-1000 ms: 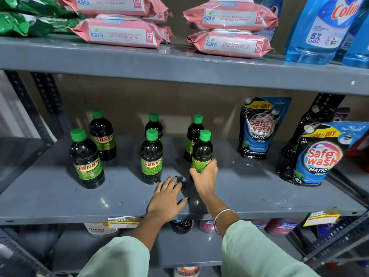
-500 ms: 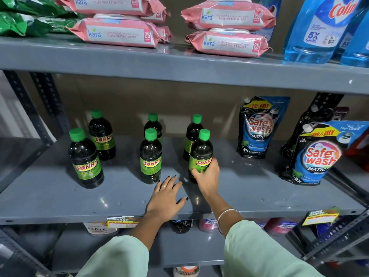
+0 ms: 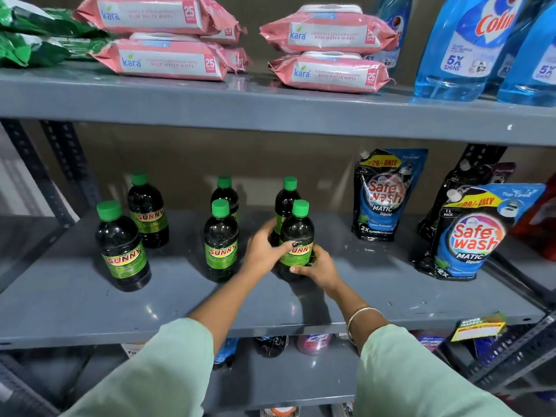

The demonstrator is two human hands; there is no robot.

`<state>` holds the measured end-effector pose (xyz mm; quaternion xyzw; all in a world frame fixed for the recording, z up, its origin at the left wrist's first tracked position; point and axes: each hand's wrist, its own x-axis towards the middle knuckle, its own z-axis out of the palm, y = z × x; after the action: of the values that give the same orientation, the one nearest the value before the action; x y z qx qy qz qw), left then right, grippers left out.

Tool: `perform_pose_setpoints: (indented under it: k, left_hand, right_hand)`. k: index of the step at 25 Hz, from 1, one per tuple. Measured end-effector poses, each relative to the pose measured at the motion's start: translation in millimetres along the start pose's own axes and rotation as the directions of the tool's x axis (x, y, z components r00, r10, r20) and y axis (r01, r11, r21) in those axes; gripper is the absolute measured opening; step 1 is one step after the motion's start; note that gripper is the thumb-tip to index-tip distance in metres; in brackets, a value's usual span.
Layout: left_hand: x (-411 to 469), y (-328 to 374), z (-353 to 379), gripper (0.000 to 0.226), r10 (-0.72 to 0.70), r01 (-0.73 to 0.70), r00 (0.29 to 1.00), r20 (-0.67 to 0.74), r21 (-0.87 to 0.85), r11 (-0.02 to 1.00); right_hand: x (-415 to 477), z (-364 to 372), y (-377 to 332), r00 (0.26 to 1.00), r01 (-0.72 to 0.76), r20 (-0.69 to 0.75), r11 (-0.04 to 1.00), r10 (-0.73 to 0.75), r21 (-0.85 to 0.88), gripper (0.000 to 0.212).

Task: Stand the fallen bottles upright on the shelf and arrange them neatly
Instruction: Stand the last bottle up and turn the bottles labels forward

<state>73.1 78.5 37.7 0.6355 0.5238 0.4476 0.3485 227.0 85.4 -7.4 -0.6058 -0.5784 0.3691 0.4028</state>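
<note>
Since the earlier frame my left hand [image 3: 264, 251] left the shelf [image 3: 180, 311] and joined my right hand [image 3: 316, 266]; both sets of fingers [image 3: 285, 245] wrap the front-right bottle [image 3: 296, 236], upright between them, turning its label forward, I judge.

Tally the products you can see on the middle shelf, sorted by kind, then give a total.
SUNNY bottles with green caps: 6, all upright
Blue Safe wash pouches: 2
Dark pouches behind the front Safe wash pouch: at least 1, partly hidden
Total: at least 9
</note>
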Motion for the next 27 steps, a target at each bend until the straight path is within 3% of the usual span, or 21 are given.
perform_pose_setpoints:
  k: [3,10,11,13,15,16,18,20,21,23,25,27]
  left_hand:
    - [20.5,19.0,2.4,0.056,-0.02,0.019,0.999,0.03,0.017,1.0]
    - [12.5,19.3,8.1,0.05,0.005,-0.004,0.997,-0.074,0.005,1.0]
    - [11.4,20.0,7.3,0.051,0.011,-0.01,0.998,-0.066,0.021,1.0]
    - [3.1,19.4,3.7,0.054,0.067,-0.062,0.994,-0.086,0.061,0.996]
    - [-14.8,12.6,-1.5,0.054,0.186,-0.152,0.958,-0.218,0.165,0.974]
    - [-25.0,7.0,-7.2,0.055,0.257,-0.174,0.918,-0.304,0.274,0.946]
    - [-39.8,-4.8,-21.5,0.061,0.357,-0.139,0.815,-0.456,0.444,0.885]
    - [-43.0,-13.2,-42.7,0.07,0.299,-0.058,0.771,-0.563,0.406,0.912]
    - [-40.2,-15.7,-56.4,0.072,0.207,-0.021,0.796,-0.569,0.316,0.949]
    - [-30.9,-17.5,-80.9,0.069,0.019,0.036,0.887,-0.461,0.11,0.993]
    - [-22.1,-19.3,-100.5,0.059,-0.039,0.081,0.937,-0.346,0.11,0.991]
    - [-16.1,-19.3,-109.8,0.054,-0.029,0.086,0.952,-0.306,0.175,0.981]
  right_hand:
    - [-1.1,-2.6,-1.0,0.999,0.004,0.042,1.0,-0.005,0.022,0.06]
    - [-2.2,-12.5,-8.3,0.985,0.035,0.171,0.999,-0.031,-0.018,0.06]
    - [-5.8,-10.4,-9.9,0.989,0.046,0.144,0.999,-0.043,-0.017,0.063]
    - [-18.3,-4.7,-12.0,0.997,0.045,-0.069,0.998,-0.042,0.047,0.063]
    - [-36.9,3.3,-11.5,0.947,0.057,-0.317,0.998,-0.048,0.02,0.048]
    - [-45.8,11.5,-10.7,0.933,0.075,-0.349,0.995,-0.092,-0.061,0.042]
    - [-58.9,32.5,-11.2,0.945,0.14,-0.267,0.973,-0.186,-0.184,0.034]
    - [-60.7,55.5,-22.4,0.963,0.2,-0.14,0.958,-0.231,-0.206,0.026]
    - [-57.6,67.2,-30.5,0.97,0.212,-0.074,0.959,-0.229,-0.186,0.026]
    - [-47.5,85.6,-47.4,0.98,0.195,0.045,0.974,-0.191,-0.112,0.045]
    - [-34.5,104.5,-59.1,0.981,0.159,0.121,0.986,-0.151,-0.059,0.063]
    - [-25.6,119.1,-63.7,0.983,0.13,0.14,0.989,-0.119,-0.071,0.066]
